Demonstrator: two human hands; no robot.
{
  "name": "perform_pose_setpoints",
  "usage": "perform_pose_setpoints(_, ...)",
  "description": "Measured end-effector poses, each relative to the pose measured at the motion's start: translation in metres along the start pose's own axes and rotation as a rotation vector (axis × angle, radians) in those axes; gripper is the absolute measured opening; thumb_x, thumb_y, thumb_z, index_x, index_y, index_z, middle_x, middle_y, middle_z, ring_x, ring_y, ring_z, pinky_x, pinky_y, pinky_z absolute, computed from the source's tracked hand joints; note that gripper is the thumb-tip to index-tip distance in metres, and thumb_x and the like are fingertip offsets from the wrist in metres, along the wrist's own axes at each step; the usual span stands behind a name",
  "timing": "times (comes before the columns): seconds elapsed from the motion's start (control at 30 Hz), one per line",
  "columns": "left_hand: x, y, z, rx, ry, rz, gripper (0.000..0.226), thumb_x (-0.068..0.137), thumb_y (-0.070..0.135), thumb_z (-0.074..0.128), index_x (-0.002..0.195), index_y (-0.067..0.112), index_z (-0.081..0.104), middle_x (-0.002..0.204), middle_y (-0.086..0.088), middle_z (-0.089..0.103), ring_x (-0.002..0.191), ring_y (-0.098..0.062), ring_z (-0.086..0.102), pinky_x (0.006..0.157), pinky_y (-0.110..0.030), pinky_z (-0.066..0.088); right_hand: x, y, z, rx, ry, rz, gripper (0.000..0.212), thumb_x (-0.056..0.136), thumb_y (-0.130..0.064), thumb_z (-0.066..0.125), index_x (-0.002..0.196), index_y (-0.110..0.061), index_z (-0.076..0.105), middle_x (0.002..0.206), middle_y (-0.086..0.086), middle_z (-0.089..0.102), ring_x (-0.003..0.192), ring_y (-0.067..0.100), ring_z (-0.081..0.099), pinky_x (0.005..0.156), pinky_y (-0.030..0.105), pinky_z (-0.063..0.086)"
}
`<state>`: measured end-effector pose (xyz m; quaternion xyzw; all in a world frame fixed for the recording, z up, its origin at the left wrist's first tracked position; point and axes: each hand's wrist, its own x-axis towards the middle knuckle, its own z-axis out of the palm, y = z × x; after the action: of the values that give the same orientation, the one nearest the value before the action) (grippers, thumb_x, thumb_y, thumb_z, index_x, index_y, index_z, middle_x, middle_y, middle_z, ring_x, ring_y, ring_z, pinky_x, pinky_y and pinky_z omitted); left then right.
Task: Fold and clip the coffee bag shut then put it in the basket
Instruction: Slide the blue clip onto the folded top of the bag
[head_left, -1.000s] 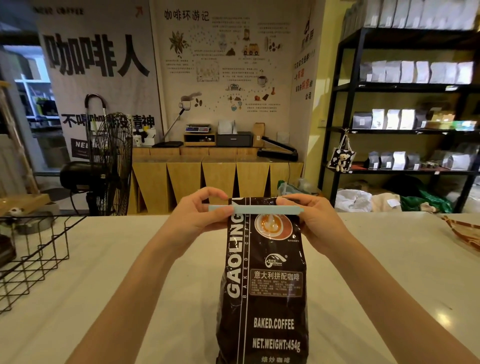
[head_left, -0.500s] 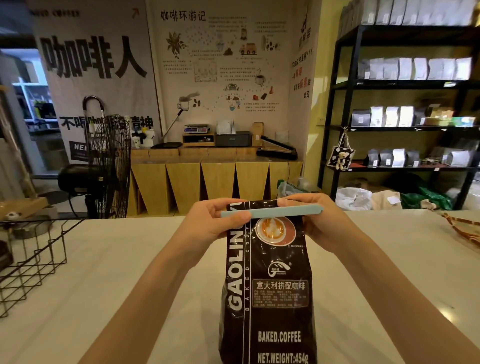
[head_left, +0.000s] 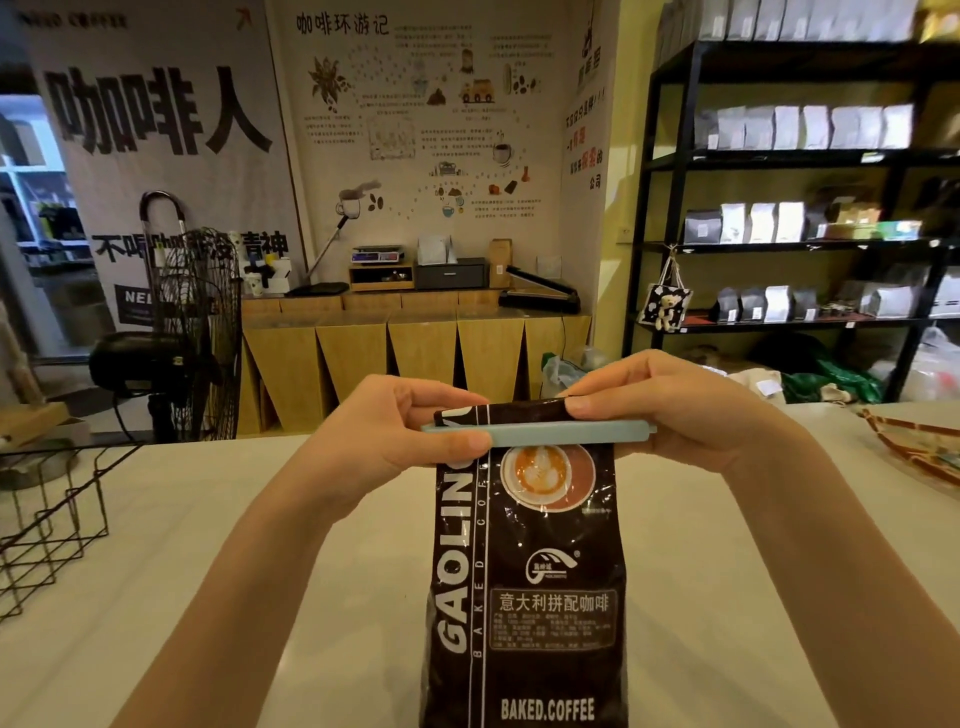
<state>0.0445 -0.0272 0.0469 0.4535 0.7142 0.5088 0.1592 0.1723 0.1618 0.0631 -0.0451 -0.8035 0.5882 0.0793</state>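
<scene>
Here, coffee bag (head_left: 530, 571) upright, clip (head_left: 540, 434) between hands

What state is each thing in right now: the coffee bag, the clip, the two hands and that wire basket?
Coffee bag: upright on the counter, top folded over.
Clip: lying level across the folded top; whether it is snapped shut cannot be told.
Left hand: pinching the clip's left end.
Right hand: pinching the clip's right end and the fold.
Wire basket: at the counter's left edge, apart from the bag; nothing seen in the part in view.
</scene>
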Motion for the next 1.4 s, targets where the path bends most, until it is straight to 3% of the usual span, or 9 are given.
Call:
perform_pose_setpoints(0.2, -0.005, 0.003, -0.001, 0.023, 0.029, 0.003, 0.040, 0.054, 0.029, 0.071, 0.094, 0.027, 0.066, 0.066, 0.007, 0.075, 0.072, -0.012, 0.072, 0.069, -0.024, 0.055, -0.007, -0.005, 0.015, -0.278, 0.210, -0.128, 0.012, 0.081, -0.020, 0.063, 0.087, -0.020, 0.074, 0.079, -0.007, 0.070, 0.090, 0.016, 0.061, 0.080, 0.031, 0.045)
perform_pose_setpoints(0.37, -0.002, 0.000, 0.000, 0.005, 0.093, 0.004, 0.037, 0.057, 0.024, 0.074, 0.094, 0.026, 0.067, 0.073, 0.007, 0.076, 0.075, -0.012, 0.072, 0.068, -0.022, 0.054, -0.006, -0.005, 0.019, -0.343, 0.242, -0.161, 0.013, 0.081, -0.018, 0.063, 0.088, -0.018, 0.074, 0.097, -0.006, 0.069, 0.098, 0.011, 0.058, 0.089, 0.033, 0.045)
perform_pose_setpoints(0.53, -0.001, -0.001, 0.002, -0.006, 0.063, -0.007, 0.025, 0.068, 0.017, 0.072, 0.091, 0.025, 0.068, 0.065, 0.006, 0.075, 0.071, -0.012, 0.072, 0.064, -0.019, 0.053, 0.000, -0.001, 0.016, -0.420, 0.284, -0.219, 0.009, 0.079, -0.019, 0.066, 0.079, -0.023, 0.074, 0.114, -0.019, 0.056, 0.107, -0.003, 0.039, 0.085, 0.023, 0.029)
perform_pose_setpoints(0.67, 0.001, -0.003, 0.005, -0.052, 0.061, -0.005, 0.030, 0.061, 0.022, 0.072, 0.091, 0.020, 0.069, 0.073, -0.001, 0.075, 0.075, -0.017, 0.072, 0.063, -0.021, 0.055, 0.001, 0.000, 0.014, -0.220, 0.204, -0.142, 0.013, 0.081, -0.015, 0.062, 0.084, -0.019, 0.074, 0.110, -0.013, 0.066, 0.104, -0.001, 0.052, 0.075, 0.019, 0.035)
perform_pose_setpoints(0.77, 0.003, -0.007, 0.008, -0.072, 0.098, -0.009, 0.025, 0.064, 0.020, 0.072, 0.088, 0.017, 0.068, 0.071, 0.000, 0.075, 0.071, -0.014, 0.072, 0.059, -0.019, 0.055, 0.006, 0.006, 0.015, -0.209, 0.264, -0.101, 0.011, 0.080, -0.021, 0.063, 0.082, -0.024, 0.074, 0.089, -0.009, 0.071, 0.093, 0.009, 0.057, 0.073, 0.020, 0.038)
perform_pose_setpoints(0.87, 0.004, -0.010, 0.010, -0.090, 0.125, -0.014, 0.019, 0.069, 0.014, 0.071, 0.088, 0.014, 0.068, 0.071, -0.001, 0.074, 0.068, -0.015, 0.071, 0.059, -0.020, 0.056, 0.010, 0.010, 0.015, -0.206, 0.287, -0.083, 0.010, 0.080, -0.025, 0.064, 0.075, -0.029, 0.072, 0.076, -0.013, 0.067, 0.084, 0.006, 0.057, 0.070, 0.020, 0.038)
perform_pose_setpoints(1.03, 0.005, -0.010, 0.007, -0.090, 0.144, -0.006, 0.017, 0.068, 0.014, 0.071, 0.085, 0.014, 0.069, 0.068, -0.001, 0.074, 0.069, -0.016, 0.072, 0.057, -0.020, 0.056, 0.010, 0.016, 0.004, -0.155, 0.114, -0.032, 0.018, 0.075, -0.039, 0.062, 0.088, -0.031, 0.072, 0.088, -0.007, 0.072, 0.087, 0.013, 0.067, 0.068, 0.020, 0.055)
perform_pose_setpoints(1.13, 0.006, -0.012, 0.005, -0.114, 0.140, -0.023, 0.014, 0.068, 0.014, 0.071, 0.081, 0.015, 0.068, 0.064, 0.000, 0.074, 0.066, -0.015, 0.072, 0.055, -0.019, 0.055, 0.011, 0.021, 0.002, -0.110, 0.057, -0.024, 0.028, 0.064, -0.044, 0.064, 0.085, -0.027, 0.071, 0.080, -0.005, 0.075, 0.080, 0.013, 0.071, 0.063, 0.022, 0.056)
perform_pose_setpoints(1.4, 0.006, -0.017, 0.000, -0.142, 0.130, -0.059, 0.017, 0.069, 0.012, 0.071, 0.085, 0.010, 0.068, 0.069, -0.004, 0.075, 0.069, -0.018, 0.072, 0.059, -0.023, 0.056, 0.011, 0.034, -0.001, 0.028, 0.068, -0.101, 0.025, 0.062, -0.024, 0.069, 0.085, -0.013, 0.070, 0.077, 0.001, 0.076, 0.075, 0.016, 0.071, 0.059, 0.021, 0.056)
